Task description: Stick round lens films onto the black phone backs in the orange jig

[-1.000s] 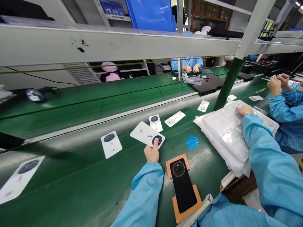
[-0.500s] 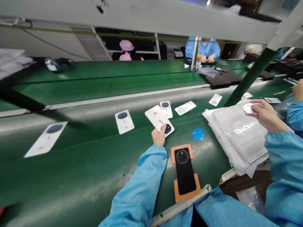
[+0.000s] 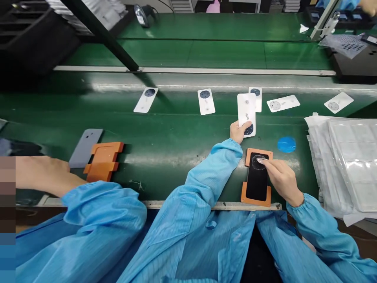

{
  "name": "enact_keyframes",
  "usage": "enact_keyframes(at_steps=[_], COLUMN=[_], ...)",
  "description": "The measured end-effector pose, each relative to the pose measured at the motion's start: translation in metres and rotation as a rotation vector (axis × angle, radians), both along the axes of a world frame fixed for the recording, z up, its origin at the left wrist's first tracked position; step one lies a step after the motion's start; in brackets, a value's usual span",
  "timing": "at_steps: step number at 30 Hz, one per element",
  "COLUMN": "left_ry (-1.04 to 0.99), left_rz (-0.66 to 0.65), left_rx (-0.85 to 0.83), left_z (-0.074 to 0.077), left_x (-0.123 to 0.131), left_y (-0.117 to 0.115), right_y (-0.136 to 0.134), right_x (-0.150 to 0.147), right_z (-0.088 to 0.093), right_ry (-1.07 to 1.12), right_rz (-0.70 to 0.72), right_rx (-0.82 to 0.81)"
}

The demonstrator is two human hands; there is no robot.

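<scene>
My left hand (image 3: 238, 131) pinches a white phone back cover (image 3: 246, 108) at its lower end, thumb near its dark round camera area. The cover is held above the green conveyor and overlaps another white back cover (image 3: 258, 103) in the view. My right hand (image 3: 284, 179) bends over a black phone back (image 3: 255, 182), its fingertips together at the round camera ring. Something small and whitish shows at those fingertips, too small to make out. Beneath the black phone back is an orange fixture (image 3: 263, 203). A blue round film (image 3: 286, 144) lies to its upper right.
Several white covers, including one at the left (image 3: 206, 103), lie along the far side of the belt (image 3: 171, 122). Clear plastic trays (image 3: 353, 137) are stacked at right. A co-worker's hand (image 3: 44, 173) is at left, near a grey panel (image 3: 85, 147) and another orange fixture (image 3: 104, 159).
My right hand has left the tray stack, where it held a white round disc, and come to the black phone back. My left hand still holds the cover, now more upright. The view has swung left and down.
</scene>
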State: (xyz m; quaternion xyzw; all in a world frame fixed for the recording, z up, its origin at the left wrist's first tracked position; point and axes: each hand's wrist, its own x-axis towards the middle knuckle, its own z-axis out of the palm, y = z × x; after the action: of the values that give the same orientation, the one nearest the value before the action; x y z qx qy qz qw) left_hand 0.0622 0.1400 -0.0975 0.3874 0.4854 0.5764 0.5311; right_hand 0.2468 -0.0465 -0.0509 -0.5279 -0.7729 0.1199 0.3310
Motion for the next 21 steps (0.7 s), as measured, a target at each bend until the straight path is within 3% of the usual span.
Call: enact_keyframes(at_steps=[6, 11, 16, 21], left_ry=[-0.042, -0.044, -0.103, -0.066], left_rz=[0.004, 0.036, -0.012, -0.228], left_rx=[0.009, 0.035, 0.126, 0.221], left_z=[0.005, 0.006, 0.023, 0.048], left_x=[0.002, 0.003, 0.013, 0.03], left_y=[0.001, 0.004, -0.006, -0.039], right_y=[-0.008, -0.005, 0.013, 0.058], right_x=[-0.009, -0.014, -0.007, -0.011], right_z=[-0.007, -0.001, 0.017, 0.036], right_ry=[-0.392, -0.481, -0.203, 0.229], right_rz=[0.133, 0.149, 0.135, -0.226], right_rx=[0.133, 0.188, 0.113, 0.169])
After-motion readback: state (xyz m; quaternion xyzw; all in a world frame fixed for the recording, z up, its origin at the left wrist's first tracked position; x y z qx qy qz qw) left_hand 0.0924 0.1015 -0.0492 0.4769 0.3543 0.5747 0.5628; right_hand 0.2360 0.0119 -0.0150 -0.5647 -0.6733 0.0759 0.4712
